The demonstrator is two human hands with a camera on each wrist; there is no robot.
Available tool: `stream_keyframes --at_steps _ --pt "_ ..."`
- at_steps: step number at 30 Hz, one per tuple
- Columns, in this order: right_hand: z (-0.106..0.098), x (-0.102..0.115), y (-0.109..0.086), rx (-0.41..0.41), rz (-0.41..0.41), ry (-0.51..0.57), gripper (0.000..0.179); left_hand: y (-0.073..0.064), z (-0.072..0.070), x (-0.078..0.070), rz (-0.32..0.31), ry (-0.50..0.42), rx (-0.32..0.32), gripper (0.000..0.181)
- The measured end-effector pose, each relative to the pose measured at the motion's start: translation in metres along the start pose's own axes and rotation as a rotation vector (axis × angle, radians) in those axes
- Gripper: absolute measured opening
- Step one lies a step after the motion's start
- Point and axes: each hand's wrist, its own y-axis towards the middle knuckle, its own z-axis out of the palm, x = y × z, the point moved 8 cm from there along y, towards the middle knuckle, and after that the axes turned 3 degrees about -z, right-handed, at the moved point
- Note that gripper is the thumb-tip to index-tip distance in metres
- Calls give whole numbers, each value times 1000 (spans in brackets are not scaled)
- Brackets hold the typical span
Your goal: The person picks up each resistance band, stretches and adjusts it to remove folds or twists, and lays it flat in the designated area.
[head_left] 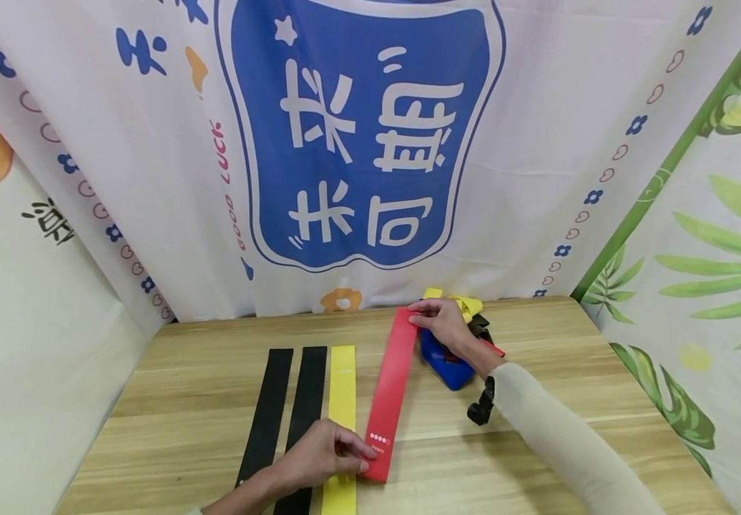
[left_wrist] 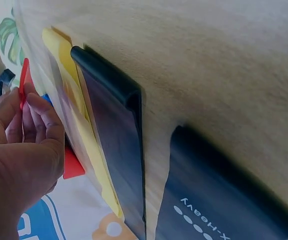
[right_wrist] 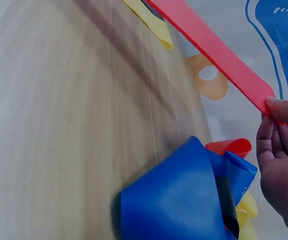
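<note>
A flat red resistance band (head_left: 393,383) marked "Heavy" stretches between my two hands, lifted off the tabletop in the right wrist view. My left hand (head_left: 322,454) pinches its near end between thumb and fingers. At the far end, the thumb and fingers of my right hand (head_left: 443,325) grip the band's edge. Just left of it lies a yellow band (head_left: 342,393), laid straight. Further left are two black bands, the inner one (head_left: 307,390) partly hidden under my left hand and the outer one (left_wrist: 209,185) printed "X-Heavy".
A tangled heap of bands, with a blue band (right_wrist: 174,195) in front and red, yellow and black pieces behind, lies under my right hand. The wooden table (head_left: 184,400) ends at a printed cloth (head_left: 184,272) behind it.
</note>
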Motion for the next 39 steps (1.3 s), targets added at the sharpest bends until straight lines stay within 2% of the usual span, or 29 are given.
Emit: stream_keyframes --at_steps 6,14,26,32,39 --pt "11 -5 0 22 22 12 21 -1 4 -2 5 -6 32 14" --pt "28 -7 0 55 -15 -44 20 0 13 0 -4 -37 91 16" --pt "52 -7 0 117 -66 -129 20 -1 21 4 -37 3 94 17" --pt "62 -12 -2 156 -38 -115 20 -3 22 7 -58 -9 100 17" --pt "71 -16 -3 186 -42 -139 19 -6 26 11 -57 -35 126 15"
